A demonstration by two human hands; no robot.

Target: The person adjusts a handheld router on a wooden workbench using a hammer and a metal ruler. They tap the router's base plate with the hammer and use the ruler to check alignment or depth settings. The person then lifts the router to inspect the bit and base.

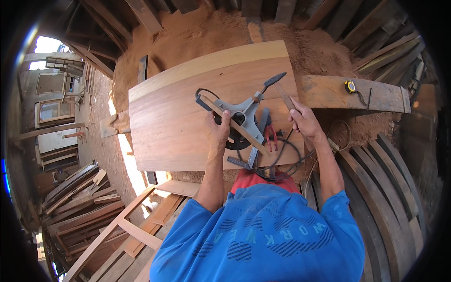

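A grey three-armed metal frame [250, 109] with a dark round part beneath it lies on a wide wooden panel [174, 113]. Across the frame runs a narrow wooden strip [248, 132]. My left hand [218, 129] is closed round the strip near its far-left end, thumb on top; its fingers underneath are partly hidden. In my right hand [304, 121] is a hammer with a wooden handle [284, 96] and a dark head [275, 81]. The head is close to the tip of the frame's far-right arm; whether they touch I cannot tell. Red-handled pliers [271, 137] lie beside the frame.
A black cable [284, 162] loops over the panel's near edge. On a plank [324, 91] to the right sits a yellow tape measure [350, 86]. Curved timber boards [380, 202] lie at the near right, with a wooden frame [124, 223] and stacked boards at left. Sawdust covers the ground.
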